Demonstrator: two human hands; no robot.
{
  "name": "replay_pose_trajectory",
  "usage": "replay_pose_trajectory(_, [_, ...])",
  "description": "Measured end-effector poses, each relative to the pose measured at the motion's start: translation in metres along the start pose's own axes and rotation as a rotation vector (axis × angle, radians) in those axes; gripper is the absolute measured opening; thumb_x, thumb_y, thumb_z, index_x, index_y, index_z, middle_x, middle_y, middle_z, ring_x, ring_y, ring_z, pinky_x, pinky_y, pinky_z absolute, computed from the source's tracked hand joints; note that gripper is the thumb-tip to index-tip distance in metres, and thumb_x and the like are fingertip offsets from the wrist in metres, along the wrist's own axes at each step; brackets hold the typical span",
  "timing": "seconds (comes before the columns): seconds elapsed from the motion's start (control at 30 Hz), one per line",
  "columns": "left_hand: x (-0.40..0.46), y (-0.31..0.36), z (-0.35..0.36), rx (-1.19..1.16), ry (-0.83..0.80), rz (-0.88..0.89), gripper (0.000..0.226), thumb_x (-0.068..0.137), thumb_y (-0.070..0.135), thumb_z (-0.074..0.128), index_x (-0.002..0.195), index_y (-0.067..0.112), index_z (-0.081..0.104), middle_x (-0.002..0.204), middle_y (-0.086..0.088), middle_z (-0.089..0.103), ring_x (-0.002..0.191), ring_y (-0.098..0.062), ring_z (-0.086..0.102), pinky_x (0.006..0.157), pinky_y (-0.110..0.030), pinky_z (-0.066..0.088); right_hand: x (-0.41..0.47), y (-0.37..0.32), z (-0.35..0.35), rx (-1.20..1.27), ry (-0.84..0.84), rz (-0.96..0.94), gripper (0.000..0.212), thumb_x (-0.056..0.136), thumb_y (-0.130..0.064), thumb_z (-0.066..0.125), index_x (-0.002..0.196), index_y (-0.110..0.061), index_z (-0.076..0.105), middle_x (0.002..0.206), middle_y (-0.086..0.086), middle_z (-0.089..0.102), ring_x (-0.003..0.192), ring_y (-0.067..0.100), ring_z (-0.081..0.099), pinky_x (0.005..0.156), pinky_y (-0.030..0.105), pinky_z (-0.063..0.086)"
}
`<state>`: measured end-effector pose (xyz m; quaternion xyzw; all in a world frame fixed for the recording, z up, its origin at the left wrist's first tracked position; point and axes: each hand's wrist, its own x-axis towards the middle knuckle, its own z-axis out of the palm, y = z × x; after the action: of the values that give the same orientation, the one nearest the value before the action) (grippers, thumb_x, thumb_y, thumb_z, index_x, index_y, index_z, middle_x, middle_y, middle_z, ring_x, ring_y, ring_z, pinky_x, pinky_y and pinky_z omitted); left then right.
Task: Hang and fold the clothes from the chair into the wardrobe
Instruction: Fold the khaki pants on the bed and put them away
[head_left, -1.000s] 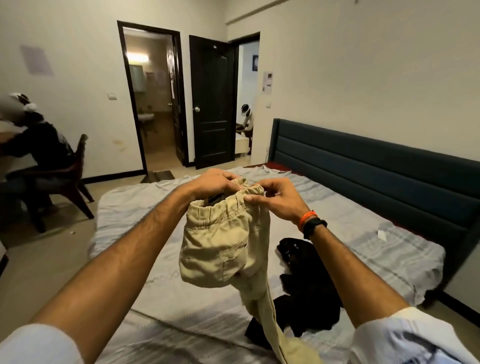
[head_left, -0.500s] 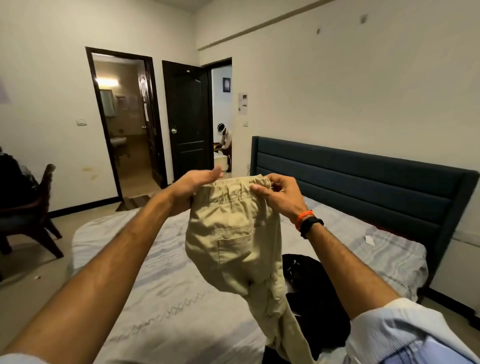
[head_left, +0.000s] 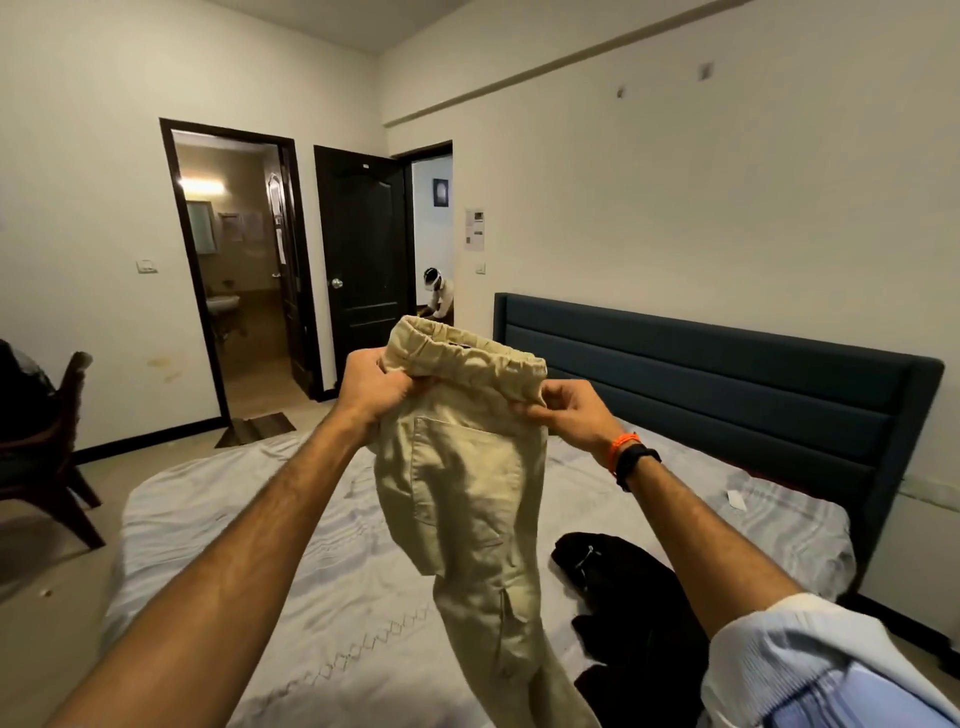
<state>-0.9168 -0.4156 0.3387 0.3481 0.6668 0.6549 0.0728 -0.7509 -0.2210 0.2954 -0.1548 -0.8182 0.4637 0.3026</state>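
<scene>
Beige trousers (head_left: 467, 493) hang in the air in front of me, above the bed. My left hand (head_left: 371, 387) grips the elastic waistband at its left side. My right hand (head_left: 569, 413) pinches the waistband at its right side. The waistband is spread between the two hands, with a back pocket facing me and the legs dangling down to the lower edge of the view. A black garment (head_left: 631, 613) lies crumpled on the bed (head_left: 291, 561) under my right forearm. A dark wooden chair (head_left: 52, 467) stands at the far left. No wardrobe is in view.
The bed has a dark blue headboard (head_left: 727, 395) along the right wall. Straight ahead are an open bathroom doorway (head_left: 239, 275) and a black door (head_left: 363, 249) open beside a second doorway, where a person (head_left: 439, 299) crouches. Bare floor lies left of the bed.
Both hands lifted the trousers higher and drew apart, stretching the bunched waistband wide. The view tilted up and turned right, so the chair slid to the left edge.
</scene>
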Motion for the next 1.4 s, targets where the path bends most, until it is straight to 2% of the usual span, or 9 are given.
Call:
replay_pose_trajectory(0.17, [0.011,-0.001,-0.008,0.067,0.062,0.078,0.020,0.071,0.013,0.087,0.076,0.021,0.069,0.080,0.002,0.069,0.076,-0.012,0.063,0.072,-0.031,0.055,0.024,-0.020,0.002,-0.053,0.165,-0.053,0.012,0.086,-0.025,0.076,0.090,-0.015,0.077,0.090,0.007,0.076,0.090,0.025,0.071,0.088,0.044,0.058])
replay_pose_trajectory(0.33, [0.023,-0.008,-0.027,0.240,-0.081,-0.044,0.040,0.068,0.039,0.087,0.096,0.015,0.073,0.097,-0.003,0.073,0.094,-0.021,0.068,0.086,-0.042,0.057,0.046,-0.048,-0.004,-0.212,0.364,-0.077,0.010,0.087,-0.034,0.071,0.092,-0.026,0.074,0.088,-0.001,0.074,0.087,0.018,0.068,0.080,0.043,0.057])
replay_pose_trajectory(0.53, [0.041,0.027,-0.012,0.666,0.079,0.100,0.010,0.086,0.035,0.064,0.086,0.025,0.061,0.090,-0.005,0.067,0.086,-0.029,0.064,0.079,-0.043,0.056,0.068,-0.092,-0.046,-0.547,0.340,-0.107,0.007,0.094,-0.031,0.061,0.093,-0.026,0.066,0.100,0.005,0.070,0.097,0.029,0.064,0.078,0.037,0.051])
replay_pose_trajectory(0.7, [0.064,0.102,0.008,0.318,0.056,0.089,0.015,0.095,0.018,0.049,0.107,0.015,0.058,0.102,-0.008,0.065,0.060,-0.025,0.073,0.044,-0.025,0.051,0.097,-0.145,-0.091,-0.408,0.350,-0.107,0.018,0.098,-0.021,0.056,0.106,-0.008,0.065,0.111,0.015,0.067,0.101,0.036,0.064,0.087,0.053,0.055])
replay_pose_trajectory(0.8, [0.067,0.141,0.014,0.164,0.039,0.115,0.013,0.098,0.013,0.047,0.109,0.012,0.055,0.105,-0.011,0.063,0.060,-0.029,0.073,0.046,-0.029,0.057,0.114,-0.163,-0.115,-0.296,0.328,-0.102,0.020,0.097,-0.028,0.055,0.105,-0.011,0.063,0.107,0.014,0.068,0.093,0.039,0.069,0.081,0.054,0.058])
replay_pose_trajectory(0.93, [0.065,0.169,0.017,0.262,0.045,0.185,0.008,0.100,0.017,0.051,0.093,0.018,0.055,0.094,-0.009,0.064,0.054,-0.024,0.071,0.043,-0.026,0.055,0.116,-0.177,-0.127,-0.213,0.377,-0.103,0.017,0.098,-0.026,0.056,0.101,-0.011,0.063,0.099,0.014,0.070,0.083,0.038,0.072,0.069,0.050,0.061])
replay_pose_trajectory(1.07, [0.075,0.187,0.020,0.391,0.256,0.332,0.007,0.094,0.016,0.052,0.092,0.017,0.058,0.083,-0.007,0.067,0.052,-0.024,0.068,0.050,-0.030,0.056,0.117,-0.201,-0.135,-0.196,0.496,-0.167,0.016,0.098,-0.020,0.054,0.084,-0.015,0.060,0.094,0.015,0.071,0.077,0.034,0.072,0.067,0.048,0.062])
replay_pose_trajectory(1.2, [0.081,0.202,0.014,0.362,0.183,0.294,0.010,0.096,0.022,0.055,0.088,0.017,0.060,0.069,-0.009,0.073,0.051,-0.023,0.070,0.058,-0.034,0.060,0.121,-0.217,-0.148,-0.241,0.453,-0.155,0.015,0.096,-0.016,0.056,0.088,-0.005,0.063,0.091,0.017,0.070,0.074,0.037,0.073,0.066,0.051,0.061])
replay_pose_trajectory(1.4, [0.075,0.205,0.004,0.333,0.198,0.290,0.013,0.095,0.016,0.056,0.083,0.017,0.061,0.063,-0.009,0.071,0.049,-0.023,0.069,0.044,-0.026,0.054,0.123,-0.220,-0.143,-0.319,0.494,-0.201,0.019,0.092,-0.023,0.060,0.077,-0.012,0.063,0.084,0.014,0.073,0.078,0.036,0.071,0.072,0.050,0.061])
